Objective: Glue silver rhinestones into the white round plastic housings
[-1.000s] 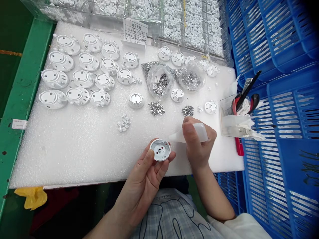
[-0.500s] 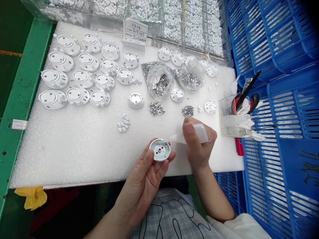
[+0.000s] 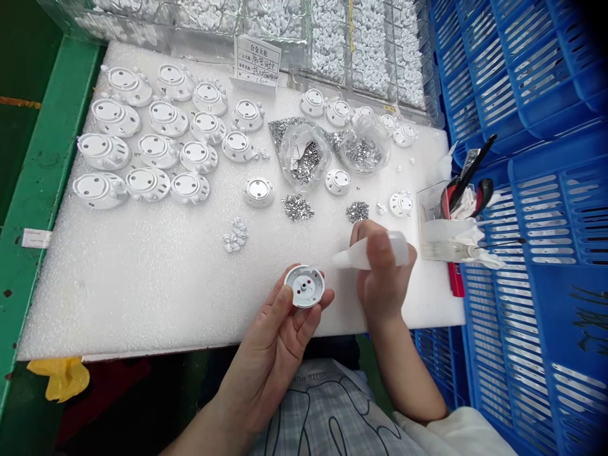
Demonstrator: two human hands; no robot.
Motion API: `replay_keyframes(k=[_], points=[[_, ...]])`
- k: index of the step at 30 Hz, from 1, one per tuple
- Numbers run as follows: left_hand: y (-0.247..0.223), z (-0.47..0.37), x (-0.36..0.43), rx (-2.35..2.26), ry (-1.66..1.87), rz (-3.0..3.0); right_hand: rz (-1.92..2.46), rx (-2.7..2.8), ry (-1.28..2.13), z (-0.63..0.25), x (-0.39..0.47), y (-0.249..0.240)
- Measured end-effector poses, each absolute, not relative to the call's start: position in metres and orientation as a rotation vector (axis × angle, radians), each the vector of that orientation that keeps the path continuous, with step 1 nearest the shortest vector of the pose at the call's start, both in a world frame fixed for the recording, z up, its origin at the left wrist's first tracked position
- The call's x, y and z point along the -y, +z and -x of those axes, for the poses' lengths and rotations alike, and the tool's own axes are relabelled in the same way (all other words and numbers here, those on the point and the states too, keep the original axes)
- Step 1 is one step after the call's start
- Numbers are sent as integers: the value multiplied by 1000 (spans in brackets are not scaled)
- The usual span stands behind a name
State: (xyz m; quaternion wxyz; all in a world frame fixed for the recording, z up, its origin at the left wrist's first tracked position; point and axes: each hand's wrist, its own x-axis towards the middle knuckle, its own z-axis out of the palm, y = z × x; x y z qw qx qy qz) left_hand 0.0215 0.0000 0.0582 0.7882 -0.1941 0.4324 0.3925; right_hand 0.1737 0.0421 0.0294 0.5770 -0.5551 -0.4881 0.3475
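In my left hand (image 3: 280, 326) I hold a round white part (image 3: 304, 287) by its rim, its hollow side with two red spots facing up. My right hand (image 3: 386, 275) is wrapped round a translucent squeeze bottle (image 3: 356, 255), whose nozzle points left, a little to the right of the part and apart from it. Beyond the hands lie two piles of small silvery pieces, a left one (image 3: 298, 208) and a right one (image 3: 358, 211). A small heap of white pieces (image 3: 236, 235) sits further left on the white foam sheet (image 3: 156, 278).
Several white domed parts (image 3: 154, 150) stand in rows at the left. Two bags of silvery bits (image 3: 305, 158) lie at the middle back, before compartment trays (image 3: 327, 44) and a paper label (image 3: 257, 60). Right: a clear tool box (image 3: 434, 240) and blue crates (image 3: 532, 209).
My right hand has shifted slightly right with the bottle, drawing its nozzle away from the round part. My left hand has stayed nearly still.
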Motion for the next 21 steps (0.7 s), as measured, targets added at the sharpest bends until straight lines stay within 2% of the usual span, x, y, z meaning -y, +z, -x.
replay_keyframes(k=[4,7,14,21], points=[[60,-23,-2,-952,838,431,1282,960,995,-182,-51,24],[62,-24,-4,-981,828,449,1338,1087,1026,-190,-54,21],[52,-22,3,-887,890,424,1636,1542,502,-189,-51,17],[64,-22,-3,-977,848,469,1640,1573,324,-191,-40,34]])
